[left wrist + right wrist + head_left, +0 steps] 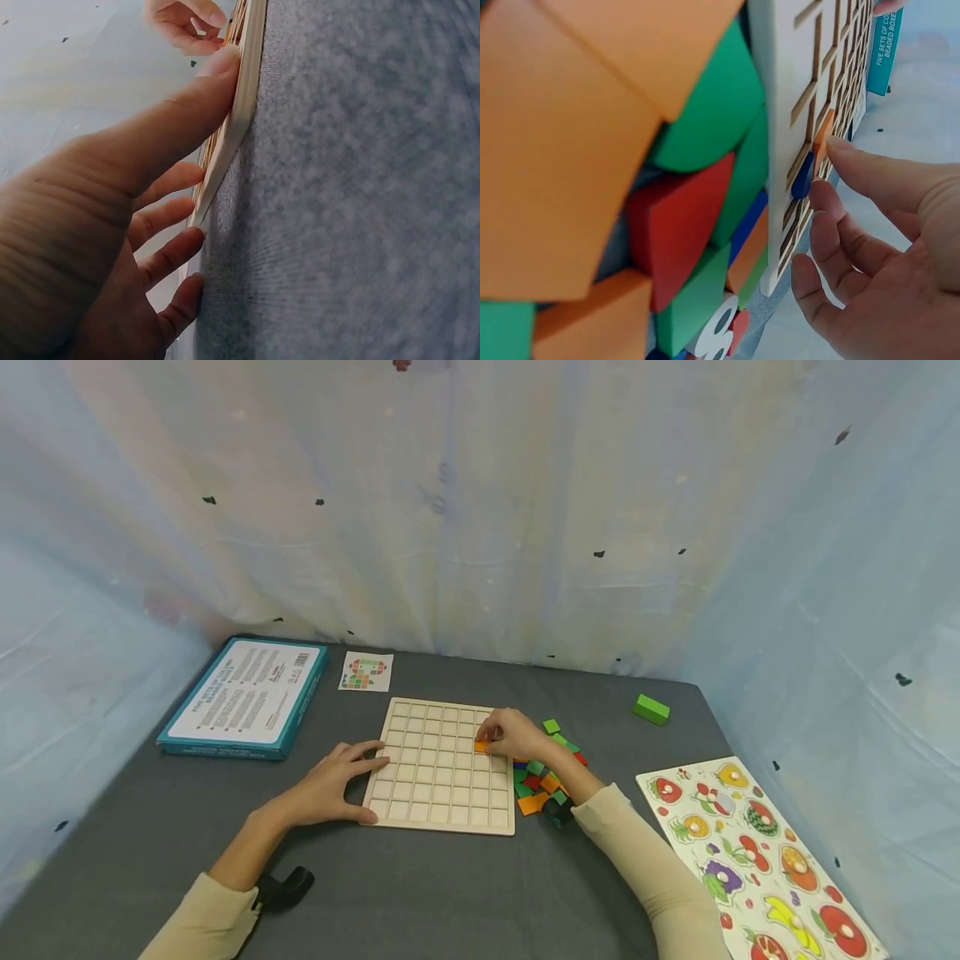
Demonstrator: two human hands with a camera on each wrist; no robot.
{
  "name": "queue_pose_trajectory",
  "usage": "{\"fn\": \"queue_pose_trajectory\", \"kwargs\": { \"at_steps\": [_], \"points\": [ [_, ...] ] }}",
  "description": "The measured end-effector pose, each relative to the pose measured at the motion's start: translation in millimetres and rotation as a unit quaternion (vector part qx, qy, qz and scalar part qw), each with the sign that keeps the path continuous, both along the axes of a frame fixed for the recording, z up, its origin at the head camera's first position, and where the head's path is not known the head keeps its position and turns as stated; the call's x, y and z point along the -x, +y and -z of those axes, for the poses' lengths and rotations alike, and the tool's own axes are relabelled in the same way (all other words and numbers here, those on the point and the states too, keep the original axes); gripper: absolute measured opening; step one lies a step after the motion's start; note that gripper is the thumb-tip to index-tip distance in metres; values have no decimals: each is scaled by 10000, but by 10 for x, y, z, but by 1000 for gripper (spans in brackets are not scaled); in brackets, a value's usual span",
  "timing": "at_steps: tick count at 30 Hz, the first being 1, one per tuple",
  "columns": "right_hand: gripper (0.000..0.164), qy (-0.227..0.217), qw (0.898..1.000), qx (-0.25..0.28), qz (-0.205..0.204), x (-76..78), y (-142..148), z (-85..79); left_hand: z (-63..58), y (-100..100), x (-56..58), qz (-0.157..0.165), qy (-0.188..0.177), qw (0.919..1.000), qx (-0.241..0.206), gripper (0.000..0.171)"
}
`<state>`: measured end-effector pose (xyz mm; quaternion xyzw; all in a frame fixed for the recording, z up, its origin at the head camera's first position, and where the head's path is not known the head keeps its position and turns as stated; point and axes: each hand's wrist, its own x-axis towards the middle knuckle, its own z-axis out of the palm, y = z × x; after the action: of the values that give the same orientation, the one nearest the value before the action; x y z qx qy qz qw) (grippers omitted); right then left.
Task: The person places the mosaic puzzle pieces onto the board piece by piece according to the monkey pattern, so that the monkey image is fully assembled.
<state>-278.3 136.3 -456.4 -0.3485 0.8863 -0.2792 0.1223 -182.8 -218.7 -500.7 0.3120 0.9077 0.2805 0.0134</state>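
A square wooden board (431, 777) with a grid of shallow cells lies on the dark cloth. At its left side my left hand (326, 785) is spread, the thumb at the near corner and fingertips touching the left edge. Over the right part of the grid, my right hand (517, 735) pinches an orange tile (482, 747) between thumb and fingers, low against the cells. A blue piece (802, 176) shows beside that tile in the right wrist view. Loose coloured pieces (533, 782) lie heaped by the board's right edge, partly hidden by my right wrist.
Behind the board lies a small picture card (366, 672), with a teal box (243, 697) to its left. A green block (651, 709) sits at the back right. A fruit puzzle board (757, 860) covers the right front, partly under my right sleeve.
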Motion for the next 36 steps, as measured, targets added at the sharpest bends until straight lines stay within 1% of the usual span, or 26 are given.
{"fn": "queue_pose_trajectory", "kwargs": {
  "at_steps": [4, 9, 12, 16, 18, 25, 30, 36],
  "points": [
    [17, 167, 9999, 42, 7, -33, 23, -6, 2, 1, -11, 33, 16, 10000, 3, 93],
    [21, 338, 9989, 261, 194, -70, 142, -69, 3, -3, -18, 53, -11, 10000, 3, 90],
    [22, 250, 9981, 431, 370, -81, 285, -114, 2, -2, -19, 107, -14, 9999, -26, 89],
    [20, -16, 9960, 582, 675, -98, 526, -133, 3, 2, -17, 212, -20, 9998, -65, 88],
    [19, -103, 9953, 571, 781, -110, 646, -115, 4, 3, -16, 243, -24, 9997, -66, 88],
    [22, -80, 9954, 482, 829, -198, 975, -51, 6, -5, -20, 289, -89, 9995, -123, 87],
    [22, -16, 9939, 478, 991, -251, 1163, 0, -2, -5, -29, 332, -96, 9993, -172, 84],
    [22, 32, 9915, 525, 1192, -257, 1331, 58, 6, 5, -16, 326, -56, 9993, -179, 82]
  ]
}}
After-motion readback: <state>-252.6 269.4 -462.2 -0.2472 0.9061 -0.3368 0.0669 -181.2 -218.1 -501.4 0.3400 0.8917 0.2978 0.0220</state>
